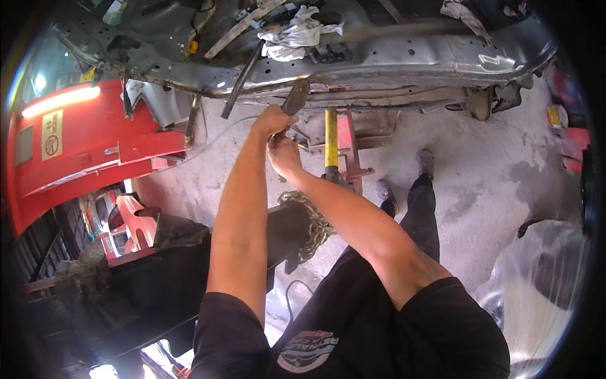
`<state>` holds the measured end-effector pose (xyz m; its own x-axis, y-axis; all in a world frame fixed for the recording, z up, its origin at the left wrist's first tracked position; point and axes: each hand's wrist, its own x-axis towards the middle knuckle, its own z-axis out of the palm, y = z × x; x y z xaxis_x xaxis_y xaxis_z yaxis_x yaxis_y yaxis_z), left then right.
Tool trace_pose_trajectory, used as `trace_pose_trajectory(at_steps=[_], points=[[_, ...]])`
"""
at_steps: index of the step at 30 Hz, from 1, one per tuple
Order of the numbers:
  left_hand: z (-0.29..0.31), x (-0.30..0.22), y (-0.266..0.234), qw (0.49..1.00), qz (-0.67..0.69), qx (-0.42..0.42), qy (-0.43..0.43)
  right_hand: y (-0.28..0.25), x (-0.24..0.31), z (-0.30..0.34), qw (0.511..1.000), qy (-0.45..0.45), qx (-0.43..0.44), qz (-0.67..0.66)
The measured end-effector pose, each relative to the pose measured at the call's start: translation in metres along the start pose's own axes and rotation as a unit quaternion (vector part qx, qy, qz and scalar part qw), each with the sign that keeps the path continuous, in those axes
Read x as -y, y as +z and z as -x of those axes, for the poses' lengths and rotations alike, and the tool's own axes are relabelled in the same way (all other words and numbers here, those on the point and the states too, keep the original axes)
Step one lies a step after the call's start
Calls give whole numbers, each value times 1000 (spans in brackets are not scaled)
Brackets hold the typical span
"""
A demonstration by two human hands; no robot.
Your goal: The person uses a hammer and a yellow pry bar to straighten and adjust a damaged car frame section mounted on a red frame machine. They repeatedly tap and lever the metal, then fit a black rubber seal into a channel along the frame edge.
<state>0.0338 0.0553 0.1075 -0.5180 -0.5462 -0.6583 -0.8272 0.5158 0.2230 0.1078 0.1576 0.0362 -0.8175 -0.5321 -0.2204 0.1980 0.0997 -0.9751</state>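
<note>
Both my hands are at the near lower edge of a grey, bare vehicle body point(404, 60). My left hand point(274, 120) is closed round a rusty flat metal piece point(297, 96), whose wide upper end reaches the sill. Just below it, my right hand point(285, 156) is closed at the lower end of the same piece; its fingers are partly hidden. I cannot tell whether the metal piece is fixed to the sill. Right of my hands stands a yellow bar point(331, 139) beside a red metal stand point(349, 142).
A chain point(312, 224) hangs over a dark beam point(287, 230) below my forearms. Crumpled white cloth point(297, 38) and a dark strip point(243, 82) lie on the body. A red cabinet-like unit point(76, 164) stands left. Plastic-wrapped parts point(536, 290) are at lower right.
</note>
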Motion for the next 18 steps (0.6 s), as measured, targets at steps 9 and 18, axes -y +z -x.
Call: trace_pose_trajectory(at_steps=[9, 18], points=[[-8, 6, 4, 997, 79, 24, 3, 10, -12, -14, 958, 218, 164, -89], [-14, 2, 8, 1000, 17, -17, 0, -7, 7, -14, 964, 218, 139, -68]])
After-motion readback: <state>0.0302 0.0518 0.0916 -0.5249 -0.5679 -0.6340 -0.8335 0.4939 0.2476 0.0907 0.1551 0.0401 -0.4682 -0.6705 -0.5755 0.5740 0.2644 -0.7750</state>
